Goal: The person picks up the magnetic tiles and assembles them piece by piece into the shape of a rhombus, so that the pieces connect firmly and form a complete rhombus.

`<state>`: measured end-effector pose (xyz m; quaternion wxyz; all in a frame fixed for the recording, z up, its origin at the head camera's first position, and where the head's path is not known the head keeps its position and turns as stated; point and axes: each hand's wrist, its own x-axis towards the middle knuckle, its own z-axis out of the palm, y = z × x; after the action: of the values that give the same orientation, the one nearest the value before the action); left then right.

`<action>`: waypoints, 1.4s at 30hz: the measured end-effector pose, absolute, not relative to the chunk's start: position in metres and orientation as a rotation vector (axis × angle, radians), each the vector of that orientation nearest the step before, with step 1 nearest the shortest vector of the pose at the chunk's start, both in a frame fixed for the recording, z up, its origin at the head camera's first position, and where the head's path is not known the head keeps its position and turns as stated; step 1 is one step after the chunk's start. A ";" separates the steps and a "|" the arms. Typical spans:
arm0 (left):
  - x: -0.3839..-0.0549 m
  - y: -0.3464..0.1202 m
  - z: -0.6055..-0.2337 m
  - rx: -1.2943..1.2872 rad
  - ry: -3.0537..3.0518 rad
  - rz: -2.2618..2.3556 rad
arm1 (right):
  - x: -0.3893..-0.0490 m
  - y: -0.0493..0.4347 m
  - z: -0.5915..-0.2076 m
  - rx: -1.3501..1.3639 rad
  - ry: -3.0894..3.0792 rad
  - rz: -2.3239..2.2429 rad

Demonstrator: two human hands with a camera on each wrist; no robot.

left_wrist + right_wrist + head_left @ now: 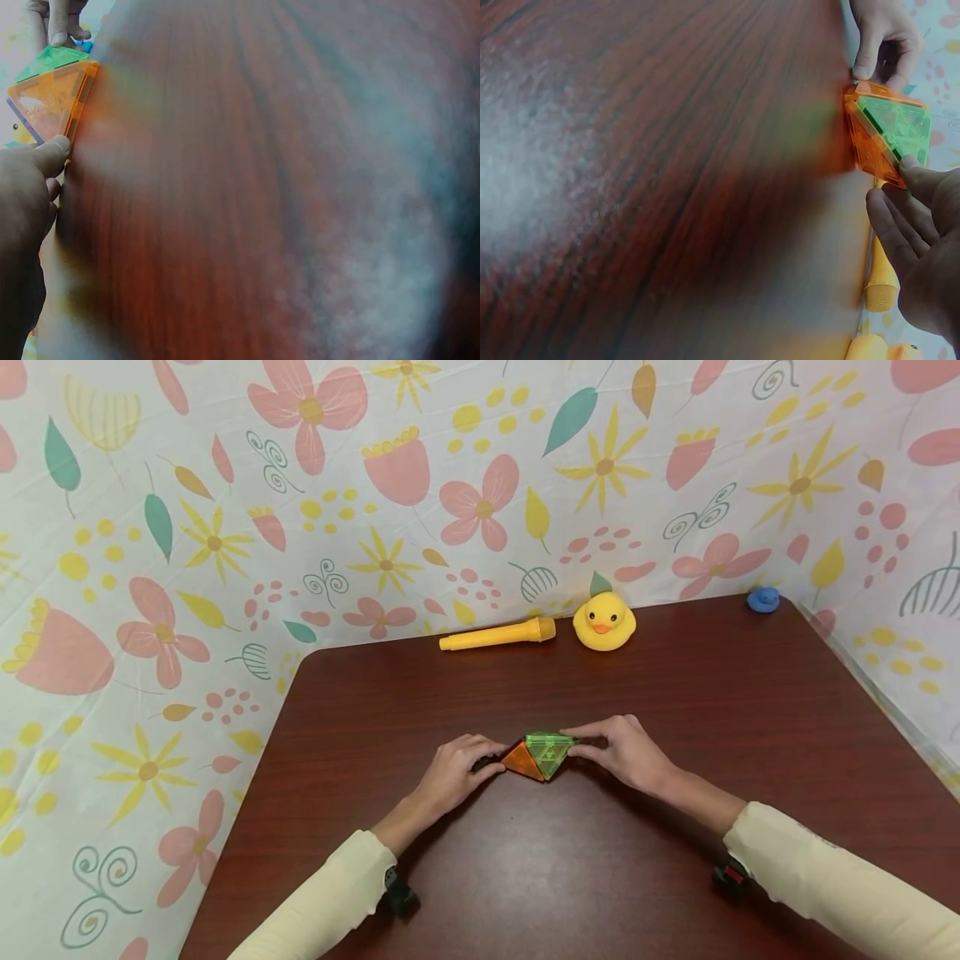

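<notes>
Translucent triangular magnetic tiles stand joined at their edges in a small pointed shape over the middle of the table (525,877). An orange magnetic tile (523,763) forms its left face and a green magnetic tile (551,755) its right. In the left wrist view, a purple tile edge (24,124) shows behind the orange. My left hand (450,770) pinches the orange tile's outer corner between thumb and fingers. From the other side, my right hand (633,753) pinches the green tile at its outer end, its thumb on the tile in the right wrist view.
Along the table's back edge lie a yellow toy microphone (498,634) and a yellow rubber duck (603,622). A small blue duck (763,600) sits at the back right corner. Flower-patterned cloth (420,535) hangs behind and beside the table.
</notes>
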<state>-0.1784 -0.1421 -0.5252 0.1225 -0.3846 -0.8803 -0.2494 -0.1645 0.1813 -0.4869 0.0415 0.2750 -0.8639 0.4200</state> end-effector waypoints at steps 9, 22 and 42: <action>-0.178 -0.142 -0.524 -1.125 -2.553 -0.711 | -0.163 0.180 -0.486 0.838 -2.621 1.300; -0.179 -0.143 -0.524 -1.143 -2.535 -0.694 | -0.163 0.182 -0.483 0.820 -2.659 1.268; -0.180 -0.143 -0.524 -1.111 -2.556 -0.755 | -0.164 0.183 -0.483 0.784 -2.617 1.231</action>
<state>-0.1798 -0.1432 -0.5237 0.1267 -0.3816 -0.8781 -0.2593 -0.1636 0.1826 -0.4832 0.0725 0.2608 -0.8710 0.4099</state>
